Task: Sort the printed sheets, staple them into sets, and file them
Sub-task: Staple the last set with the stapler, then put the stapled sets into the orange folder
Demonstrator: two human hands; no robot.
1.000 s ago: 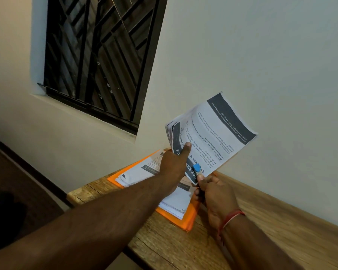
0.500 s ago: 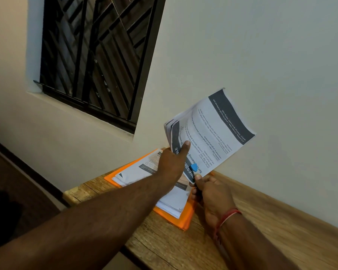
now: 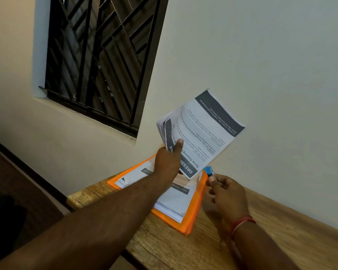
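Observation:
My left hand grips a set of printed sheets by its lower left part, thumb pressed on the top page, and holds it up in front of the wall. The top page has dark bands and upside-down text. My right hand holds a small blue stapler just right of the set's lower corner, apart from the paper. Below, a stack of printed sheets lies on an orange folder on the wooden table.
The table runs along a pale wall. A window with a dark metal grille is at the upper left. The table's left end drops to a dark floor.
My right hand has drawn the blue stapler off the corner of the held set, down and to the right. The left hand keeps the sheets raised in about the same place.

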